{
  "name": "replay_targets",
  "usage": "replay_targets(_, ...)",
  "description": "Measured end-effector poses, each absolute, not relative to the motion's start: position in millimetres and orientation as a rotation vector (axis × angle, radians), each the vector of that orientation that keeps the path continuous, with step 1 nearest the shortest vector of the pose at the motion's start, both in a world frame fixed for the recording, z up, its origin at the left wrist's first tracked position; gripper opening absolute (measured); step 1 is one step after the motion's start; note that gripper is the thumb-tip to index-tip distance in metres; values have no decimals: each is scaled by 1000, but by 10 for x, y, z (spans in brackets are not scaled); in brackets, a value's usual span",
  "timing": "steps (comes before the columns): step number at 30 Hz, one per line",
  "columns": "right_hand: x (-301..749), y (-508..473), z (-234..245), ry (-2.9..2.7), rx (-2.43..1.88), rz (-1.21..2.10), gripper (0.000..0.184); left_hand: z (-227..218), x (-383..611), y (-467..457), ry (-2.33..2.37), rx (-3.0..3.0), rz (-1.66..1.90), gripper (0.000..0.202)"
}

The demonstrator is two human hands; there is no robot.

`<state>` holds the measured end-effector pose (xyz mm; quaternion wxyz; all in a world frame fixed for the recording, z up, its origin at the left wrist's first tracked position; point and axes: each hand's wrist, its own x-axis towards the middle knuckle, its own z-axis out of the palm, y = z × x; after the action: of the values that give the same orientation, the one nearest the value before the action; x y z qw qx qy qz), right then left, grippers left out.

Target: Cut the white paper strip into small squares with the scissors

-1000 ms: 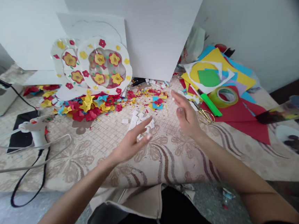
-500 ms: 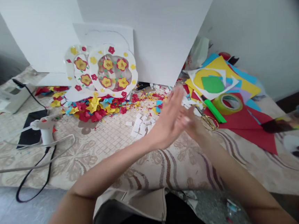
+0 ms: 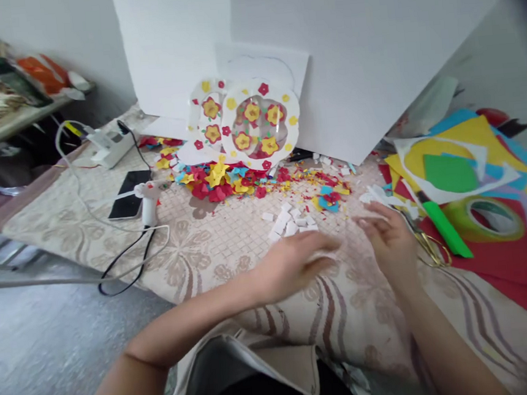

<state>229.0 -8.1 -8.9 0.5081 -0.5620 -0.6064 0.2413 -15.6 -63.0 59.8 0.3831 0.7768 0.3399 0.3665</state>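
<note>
My left hand (image 3: 297,262) hovers palm down just in front of a small heap of white paper scraps (image 3: 288,221) on the patterned mat (image 3: 194,246), fingers spread, holding nothing. My right hand (image 3: 389,239) is a little to the right, fingers loosely apart, with nothing visible in it. Gold scissors (image 3: 431,247) and a green marker (image 3: 446,227) lie right of that hand. Behind the scraps lies a pile of red, yellow and blue paper flowers (image 3: 220,183) under a white flower-decorated plate (image 3: 257,121) that leans on a white board.
A white glue gun (image 3: 147,198) with its cable and a black phone (image 3: 128,186) lie at the left, near a power strip (image 3: 109,146). Coloured paper sheets (image 3: 486,159) and a tape roll (image 3: 484,218) fill the right. White boards (image 3: 347,49) stand behind.
My hands, pressed together half a second ago, have parted and dropped toward the mat. The camera has turned left, so everything has shifted right in view.
</note>
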Motion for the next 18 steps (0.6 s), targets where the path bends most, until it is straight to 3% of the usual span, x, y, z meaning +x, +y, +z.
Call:
replay_targets(2, 2325, -145, -105, -1403, -1429, 577, 31, 428, -551, -792, 1219, 1853, 925, 21)
replay_targets(5, 2318, -247, -128, -1379, -1470, 621, 38, 225, -1233, -1122, 1603, 1689, 870, 33)
replay_targets(10, 2179, -279, -156, -1332, -1500, 754, 35, 176, -2296, -1529, 2263, 1593, 873, 29)
replay_targets(15, 2108, -270, -167, -1328, -1524, 789, 27, 38, -2887, -1323, 2417, 1783, 759, 40)
replay_targets(18, 2106, -296, -172, -1328, -1565, 768, 27, -77, -3075, -1049, 2532, 1674, 900, 53)
